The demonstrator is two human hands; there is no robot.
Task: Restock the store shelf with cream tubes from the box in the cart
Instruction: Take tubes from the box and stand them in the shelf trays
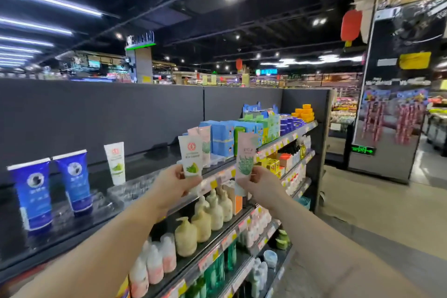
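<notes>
1. Head view: My left hand [175, 182] gripped a white tube [191, 158] with a green leaf on it. My fingers were curled round its low end. The tube stood up tall, with its flat crimped end on top and its long side going up and down. It was just in front of the top shelf [145, 167], near the shelf's front edge.
2. My right hand [260, 185] pinched a pink tube [245, 156] with a green picture on it. That tube stood up too, with its flat end on top, tipped a little to the right. It was out past the shelf's front edge, over the lower shelves.
3. The two tubes were near each other but did not touch.
4. On the top shelf another white tube [116, 163] stood up by itself. Two blue tubes [52, 191] stood far to the left. There was lots of bare shelf between the white one and the pink tubes [205, 150] standing farther right.
5. Blue and green boxes [229, 138] filled the shelf past those.
6. Pump bottles [205, 220] stood on the shelf below my hands.
</notes>
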